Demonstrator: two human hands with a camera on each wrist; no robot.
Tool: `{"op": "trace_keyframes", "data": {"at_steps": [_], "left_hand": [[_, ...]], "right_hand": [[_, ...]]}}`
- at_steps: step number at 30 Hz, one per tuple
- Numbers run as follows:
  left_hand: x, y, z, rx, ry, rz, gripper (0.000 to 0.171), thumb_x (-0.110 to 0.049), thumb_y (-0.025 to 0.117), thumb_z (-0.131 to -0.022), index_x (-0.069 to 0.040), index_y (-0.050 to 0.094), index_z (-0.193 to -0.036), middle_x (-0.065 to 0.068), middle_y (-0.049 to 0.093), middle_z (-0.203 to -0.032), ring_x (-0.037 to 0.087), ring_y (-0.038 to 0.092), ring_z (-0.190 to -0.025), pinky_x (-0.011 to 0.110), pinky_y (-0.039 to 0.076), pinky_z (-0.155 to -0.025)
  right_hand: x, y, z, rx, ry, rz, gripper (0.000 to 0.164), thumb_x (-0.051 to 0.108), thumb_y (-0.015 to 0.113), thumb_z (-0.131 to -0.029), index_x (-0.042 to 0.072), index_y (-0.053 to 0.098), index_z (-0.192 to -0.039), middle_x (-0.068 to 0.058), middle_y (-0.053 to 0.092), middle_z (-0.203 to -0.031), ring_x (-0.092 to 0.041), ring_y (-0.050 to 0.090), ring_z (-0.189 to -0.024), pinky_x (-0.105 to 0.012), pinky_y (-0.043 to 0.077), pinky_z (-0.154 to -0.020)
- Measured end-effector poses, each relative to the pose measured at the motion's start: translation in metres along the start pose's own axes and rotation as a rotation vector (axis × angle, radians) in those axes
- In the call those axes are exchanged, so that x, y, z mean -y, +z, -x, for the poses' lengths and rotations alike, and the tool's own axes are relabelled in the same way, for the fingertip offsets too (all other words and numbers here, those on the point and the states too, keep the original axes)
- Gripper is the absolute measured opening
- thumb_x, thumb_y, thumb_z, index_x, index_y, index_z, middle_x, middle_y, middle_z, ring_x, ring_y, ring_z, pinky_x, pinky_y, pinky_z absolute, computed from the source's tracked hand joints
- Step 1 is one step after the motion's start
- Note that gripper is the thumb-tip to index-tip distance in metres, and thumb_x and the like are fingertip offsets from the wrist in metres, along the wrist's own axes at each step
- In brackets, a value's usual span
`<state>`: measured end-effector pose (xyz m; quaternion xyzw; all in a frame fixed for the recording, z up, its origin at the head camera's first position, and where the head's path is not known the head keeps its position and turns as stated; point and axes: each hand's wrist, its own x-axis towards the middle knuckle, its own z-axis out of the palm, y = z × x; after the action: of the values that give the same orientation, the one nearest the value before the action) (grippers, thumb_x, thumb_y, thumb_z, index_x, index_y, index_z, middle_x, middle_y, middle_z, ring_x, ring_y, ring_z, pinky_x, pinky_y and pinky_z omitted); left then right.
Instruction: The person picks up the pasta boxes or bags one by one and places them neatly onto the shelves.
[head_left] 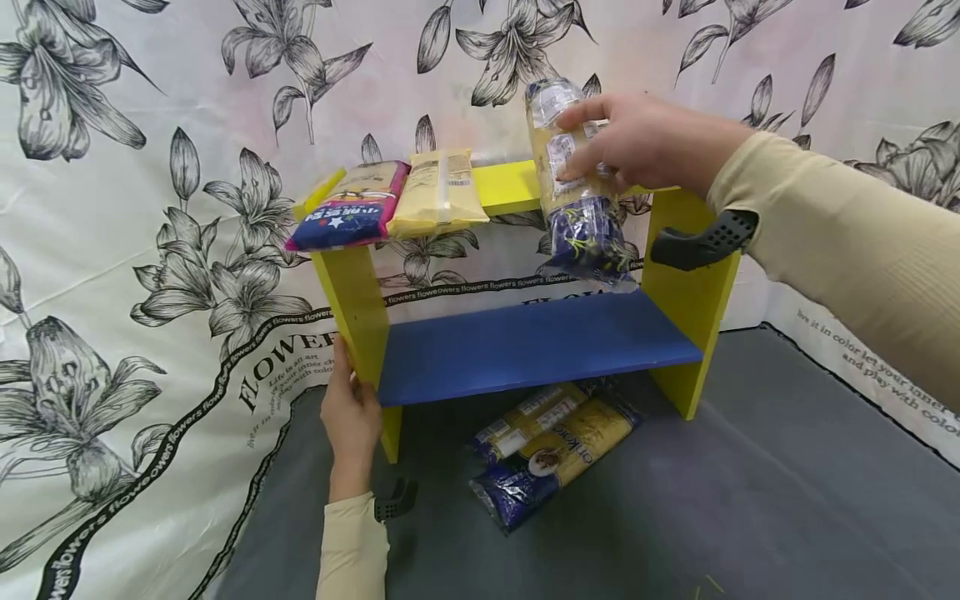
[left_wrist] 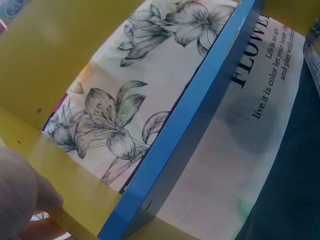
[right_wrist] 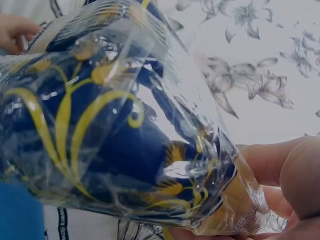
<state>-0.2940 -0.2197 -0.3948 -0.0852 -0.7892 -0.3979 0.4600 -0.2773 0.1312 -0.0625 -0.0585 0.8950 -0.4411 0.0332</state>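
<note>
My right hand [head_left: 637, 142] grips a clear-wrapped blue-and-yellow pasta packet [head_left: 558, 158], held almost upright in front of the shelf's top board. In the right wrist view, the packet's shiny blue end [right_wrist: 115, 135] fills most of the picture, with the thumb [right_wrist: 305, 175] at its yellow part. Lower on the left, my left hand [head_left: 352, 417] holds the yellow side panel [head_left: 348, 308] of a small shelf by its edge. The left wrist view shows that thumb [left_wrist: 20, 195] on the panel, beside the blue middle board [left_wrist: 175, 130].
On the yellow top board [head_left: 510, 185] lie a blue-and-pink packet [head_left: 356, 200] and a pale yellow packet [head_left: 441, 190], side by side. Two more pasta packets [head_left: 577, 442] overlap on the dark table [head_left: 750, 517] beneath the blue board. Flower-printed cloth [head_left: 187, 75] hangs behind.
</note>
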Motion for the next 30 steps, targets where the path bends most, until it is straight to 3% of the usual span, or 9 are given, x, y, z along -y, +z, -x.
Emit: {"op": "trace_keyframes", "data": {"at_steps": [3, 6, 10, 13, 18, 20, 25, 30], "left_hand": [[0.000, 0.000, 0.000, 0.003, 0.000, 0.004, 0.072, 0.013, 0.052, -0.092, -0.006, 0.035, -0.159, 0.029, 0.059, -0.140, 0.048, 0.070, -0.108, 0.054, 0.057, -0.065], [-0.001, 0.001, -0.001, 0.011, -0.005, 0.009, 0.072, 0.014, 0.052, -0.092, -0.007, 0.035, -0.159, 0.029, 0.059, -0.140, 0.048, 0.070, -0.108, 0.054, 0.057, -0.066], [-0.003, 0.001, -0.002, 0.020, -0.018, 0.012, 0.074, 0.015, 0.052, -0.092, -0.008, 0.035, -0.160, 0.028, 0.059, -0.139, 0.048, 0.069, -0.109, 0.057, 0.059, -0.070], [-0.002, 0.000, -0.003, 0.017, -0.017, 0.010, 0.074, 0.015, 0.052, -0.091, -0.008, 0.035, -0.159, 0.029, 0.059, -0.139, 0.049, 0.069, -0.109, 0.058, 0.060, -0.074], [0.001, -0.003, -0.006, 0.003, 0.002, 0.006, 0.075, 0.016, 0.052, -0.091, -0.008, 0.034, -0.160, 0.030, 0.059, -0.138, 0.049, 0.068, -0.110, 0.059, 0.059, -0.076], [0.001, -0.004, -0.007, 0.006, -0.002, 0.005, 0.076, 0.016, 0.052, -0.091, -0.008, 0.034, -0.160, 0.029, 0.059, -0.137, 0.049, 0.068, -0.110, 0.060, 0.059, -0.077], [0.001, -0.003, -0.005, 0.010, -0.012, 0.007, 0.076, 0.016, 0.052, -0.091, -0.008, 0.034, -0.160, 0.029, 0.060, -0.136, 0.049, 0.068, -0.110, 0.060, 0.059, -0.078], [0.001, -0.003, -0.004, 0.005, 0.000, 0.009, 0.076, 0.017, 0.052, -0.090, -0.008, 0.034, -0.160, 0.029, 0.060, -0.137, 0.050, 0.069, -0.109, 0.059, 0.059, -0.075]], "right_hand": [[0.008, 0.005, -0.014, 0.005, 0.018, -0.047, 0.082, 0.010, 0.064, -0.099, 0.032, 0.020, -0.165, -0.006, 0.035, -0.152, -0.008, 0.052, -0.092, -0.018, 0.049, -0.071], [0.012, 0.007, -0.025, 0.019, 0.051, -0.092, 0.081, 0.013, 0.061, -0.101, 0.032, 0.015, -0.165, -0.010, 0.018, -0.167, -0.012, 0.049, -0.109, -0.017, 0.049, -0.073], [0.012, 0.007, -0.037, 0.049, 0.090, -0.137, 0.080, 0.020, 0.056, -0.103, 0.035, 0.007, -0.165, -0.007, 0.009, -0.171, -0.019, 0.042, -0.136, -0.022, 0.054, -0.088], [0.012, 0.005, -0.043, 0.076, 0.090, -0.173, 0.081, 0.021, 0.055, -0.104, 0.037, 0.003, -0.165, -0.007, 0.009, -0.172, -0.024, 0.040, -0.143, -0.026, 0.055, -0.096], [0.013, 0.006, -0.044, 0.027, 0.041, -0.135, 0.079, 0.012, 0.053, -0.104, 0.034, 0.010, -0.165, -0.014, 0.015, -0.170, -0.032, 0.041, -0.144, -0.020, 0.057, -0.076], [0.012, 0.009, -0.042, -0.020, 0.034, -0.124, 0.078, 0.008, 0.054, -0.103, 0.034, 0.015, -0.165, -0.014, 0.016, -0.169, -0.030, 0.046, -0.136, -0.019, 0.054, -0.065], [0.008, 0.013, -0.041, -0.088, 0.033, -0.183, 0.078, 0.004, 0.056, -0.101, 0.033, 0.019, -0.164, -0.016, 0.022, -0.166, -0.020, 0.056, -0.112, -0.019, 0.055, -0.067], [0.000, 0.012, -0.035, -0.070, 0.000, -0.155, 0.078, 0.011, 0.059, -0.101, 0.030, 0.017, -0.164, -0.015, 0.022, -0.167, -0.029, 0.053, -0.133, -0.019, 0.057, -0.076]]}}
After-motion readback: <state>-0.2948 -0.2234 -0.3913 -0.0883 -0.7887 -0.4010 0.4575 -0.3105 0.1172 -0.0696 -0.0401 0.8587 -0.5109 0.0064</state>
